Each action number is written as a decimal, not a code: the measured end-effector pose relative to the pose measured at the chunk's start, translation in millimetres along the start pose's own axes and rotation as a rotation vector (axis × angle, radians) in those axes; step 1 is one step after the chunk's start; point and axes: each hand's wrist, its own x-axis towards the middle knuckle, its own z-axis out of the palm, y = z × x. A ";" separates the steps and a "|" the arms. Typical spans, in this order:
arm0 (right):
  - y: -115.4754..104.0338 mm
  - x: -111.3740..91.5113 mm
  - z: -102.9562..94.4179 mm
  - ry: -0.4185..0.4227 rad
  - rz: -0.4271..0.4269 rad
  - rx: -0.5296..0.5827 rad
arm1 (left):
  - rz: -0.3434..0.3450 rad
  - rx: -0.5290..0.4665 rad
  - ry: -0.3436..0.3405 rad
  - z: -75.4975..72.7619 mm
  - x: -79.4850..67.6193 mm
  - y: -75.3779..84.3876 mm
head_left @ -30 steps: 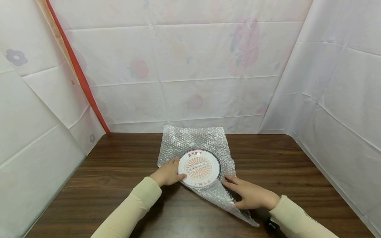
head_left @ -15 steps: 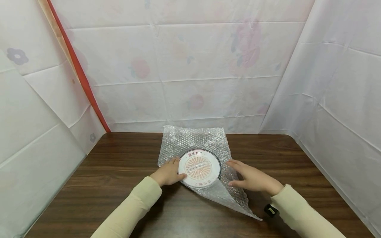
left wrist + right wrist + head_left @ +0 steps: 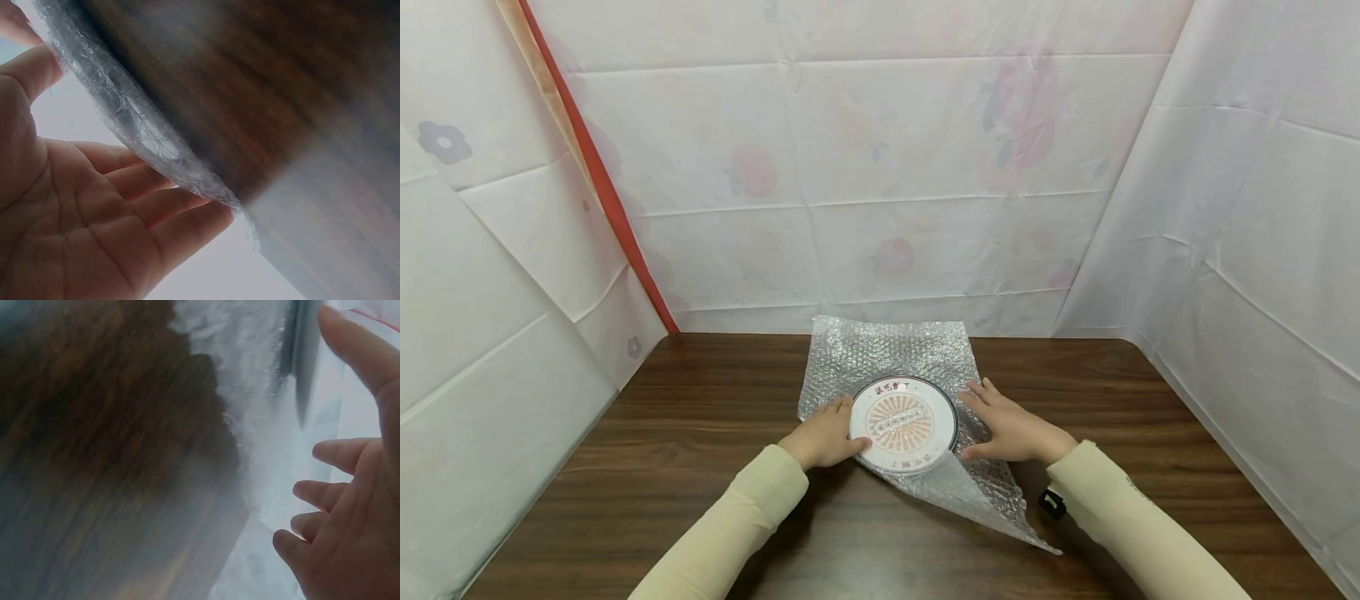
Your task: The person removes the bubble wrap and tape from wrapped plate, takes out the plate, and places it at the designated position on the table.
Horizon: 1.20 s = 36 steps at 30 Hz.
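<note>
A round white plate (image 3: 900,457) with a dark rim and orange rays lies on a sheet of bubble wrap (image 3: 891,342). One near corner of the wrap is folded up over the plate's lower right edge. My left hand (image 3: 826,433) rests at the plate's left edge, its straight fingers touching the wrap and its thumb on the plate. In the left wrist view the fingers lie along the edge of the bubble wrap (image 3: 134,115). My right hand (image 3: 1011,427), fingers spread, is over the wrap just right of the plate. From the right wrist view it holds nothing.
A dark brown wooden table (image 3: 700,392) carries everything. White patterned cloth (image 3: 865,167) hangs behind it and along both sides, with a red strip (image 3: 602,196) at the left corner. A small black device (image 3: 1052,503) sits at the right wrist.
My right hand has come away from the loose near corner of the wrap and moved up beside the plate's right edge. The left hand and the plate have stayed put.
</note>
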 end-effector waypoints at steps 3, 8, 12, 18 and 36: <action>2.7 7.1 2.8 -0.046 0.003 -0.003 | 0.000 0.004 0.000 0.0 0.3 0.1; 5.1 17.1 6.7 -0.121 0.034 0.003 | 0.000 0.007 -0.001 0.8 1.1 -0.6; 6.3 21.9 8.9 -0.156 0.069 0.024 | 0.004 0.007 0.003 0.7 1.2 -0.6; 11.2 25.7 10.9 -0.197 0.104 0.061 | -0.007 -0.002 -0.001 0.4 0.2 0.1; 6.9 25.8 9.0 -0.203 0.101 0.047 | 0.004 -0.004 -0.010 -1.9 -1.1 -1.9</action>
